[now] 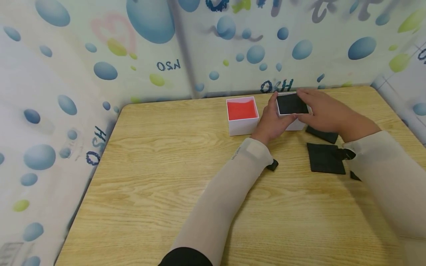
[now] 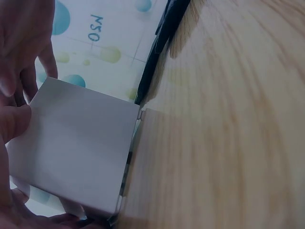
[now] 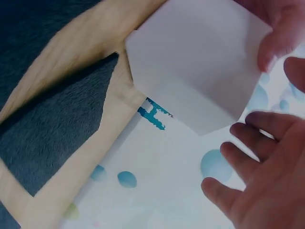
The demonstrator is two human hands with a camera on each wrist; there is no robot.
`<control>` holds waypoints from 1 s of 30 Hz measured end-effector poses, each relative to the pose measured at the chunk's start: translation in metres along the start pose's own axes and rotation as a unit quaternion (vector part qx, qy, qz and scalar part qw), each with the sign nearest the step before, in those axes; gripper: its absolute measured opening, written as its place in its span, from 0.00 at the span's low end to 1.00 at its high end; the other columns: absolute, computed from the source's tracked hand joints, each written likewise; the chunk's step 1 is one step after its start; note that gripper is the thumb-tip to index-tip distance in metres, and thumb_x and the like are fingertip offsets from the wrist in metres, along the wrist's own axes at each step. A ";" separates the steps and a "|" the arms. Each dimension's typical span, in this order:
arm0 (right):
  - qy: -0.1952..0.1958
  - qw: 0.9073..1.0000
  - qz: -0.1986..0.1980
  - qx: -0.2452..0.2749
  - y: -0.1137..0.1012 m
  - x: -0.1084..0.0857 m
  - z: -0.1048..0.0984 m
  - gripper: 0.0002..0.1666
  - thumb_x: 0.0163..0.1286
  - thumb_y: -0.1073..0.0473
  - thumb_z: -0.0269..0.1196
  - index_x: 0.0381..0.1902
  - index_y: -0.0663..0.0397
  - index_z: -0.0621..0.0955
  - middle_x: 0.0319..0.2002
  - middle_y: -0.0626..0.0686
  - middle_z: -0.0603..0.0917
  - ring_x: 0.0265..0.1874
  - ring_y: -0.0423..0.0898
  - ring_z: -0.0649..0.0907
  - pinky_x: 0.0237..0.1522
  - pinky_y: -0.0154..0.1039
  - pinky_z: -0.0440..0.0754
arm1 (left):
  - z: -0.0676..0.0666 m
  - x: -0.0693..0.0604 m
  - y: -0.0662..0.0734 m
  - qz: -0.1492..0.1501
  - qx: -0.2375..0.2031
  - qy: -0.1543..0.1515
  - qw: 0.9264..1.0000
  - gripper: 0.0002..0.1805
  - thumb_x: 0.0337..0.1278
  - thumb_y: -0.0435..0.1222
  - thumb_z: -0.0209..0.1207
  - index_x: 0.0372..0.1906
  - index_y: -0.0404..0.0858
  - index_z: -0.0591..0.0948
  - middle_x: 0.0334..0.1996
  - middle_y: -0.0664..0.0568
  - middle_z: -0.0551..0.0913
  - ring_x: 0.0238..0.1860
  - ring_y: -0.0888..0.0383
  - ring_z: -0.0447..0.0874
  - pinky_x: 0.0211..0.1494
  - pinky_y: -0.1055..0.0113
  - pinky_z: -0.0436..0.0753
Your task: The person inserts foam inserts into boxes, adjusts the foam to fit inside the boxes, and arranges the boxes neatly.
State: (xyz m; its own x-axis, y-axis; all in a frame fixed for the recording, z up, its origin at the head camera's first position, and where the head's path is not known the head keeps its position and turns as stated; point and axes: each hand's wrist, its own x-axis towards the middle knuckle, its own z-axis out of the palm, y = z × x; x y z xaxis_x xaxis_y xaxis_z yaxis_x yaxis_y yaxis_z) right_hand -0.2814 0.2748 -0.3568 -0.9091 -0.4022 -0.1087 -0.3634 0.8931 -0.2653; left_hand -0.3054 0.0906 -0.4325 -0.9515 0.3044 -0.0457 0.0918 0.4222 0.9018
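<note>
In the head view, my left hand (image 1: pixel 271 123) grips the left side of a white box (image 1: pixel 295 126), its thumb across the near side. A flat black piece (image 1: pixel 293 103) fills the box's top opening. My right hand (image 1: pixel 327 111) is at the box's right side, thumb and fingers spread around the corner. In the left wrist view, the left hand's thumb presses on the plain face of the box (image 2: pixel 76 148). The right wrist view shows the right hand (image 3: pixel 267 171) with fingers loosely extended beside the box (image 3: pixel 200 67), a small gap between.
A white box with a red inside (image 1: pixel 243 127) stands to the left. Black flat pieces lie on the wooden table (image 1: pixel 149 166): a square (image 1: pixel 324 159), another (image 1: pixel 322 134) behind it, small ones by the sleeves (image 1: pixel 273 165). A patterned sheet (image 1: pixel 199 48) hangs along the far edge.
</note>
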 end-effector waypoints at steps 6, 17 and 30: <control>-0.052 0.997 -0.011 -0.050 -0.014 -0.002 0.006 0.45 0.74 0.58 0.59 0.82 0.67 0.58 0.83 0.70 0.54 0.81 0.70 0.55 0.74 0.79 0.46 | 0.001 0.001 0.000 0.004 0.005 0.007 1.000 0.53 0.68 0.54 0.66 0.86 0.60 0.45 0.79 0.55 0.65 0.73 0.58 0.69 0.76 0.59 0.74; -0.077 0.993 -0.004 -0.087 -0.021 0.006 0.007 0.39 0.71 0.61 0.60 0.78 0.67 0.67 0.79 0.69 0.62 0.78 0.70 0.62 0.73 0.80 0.48 | 0.002 0.002 -0.002 -0.012 0.001 0.010 1.000 0.53 0.67 0.57 0.66 0.85 0.65 0.45 0.80 0.57 0.62 0.74 0.57 0.69 0.75 0.57 0.75; -0.078 0.994 -0.010 -0.070 -0.018 0.012 0.010 0.37 0.70 0.62 0.60 0.75 0.70 0.70 0.78 0.71 0.65 0.76 0.72 0.66 0.73 0.81 0.49 | 0.003 0.002 -0.003 -0.014 0.003 0.009 1.000 0.53 0.67 0.56 0.66 0.85 0.67 0.44 0.80 0.58 0.62 0.73 0.57 0.69 0.75 0.54 0.75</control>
State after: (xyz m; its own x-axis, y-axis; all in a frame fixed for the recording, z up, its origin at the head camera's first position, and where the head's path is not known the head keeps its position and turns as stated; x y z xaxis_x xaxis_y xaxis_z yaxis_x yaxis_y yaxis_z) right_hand -0.2835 0.2523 -0.3625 -0.8625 -0.4373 -0.2548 -0.4161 0.8993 -0.1348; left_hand -0.3070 0.0926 -0.4363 -0.9587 0.2770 -0.0640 0.0658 0.4352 0.8979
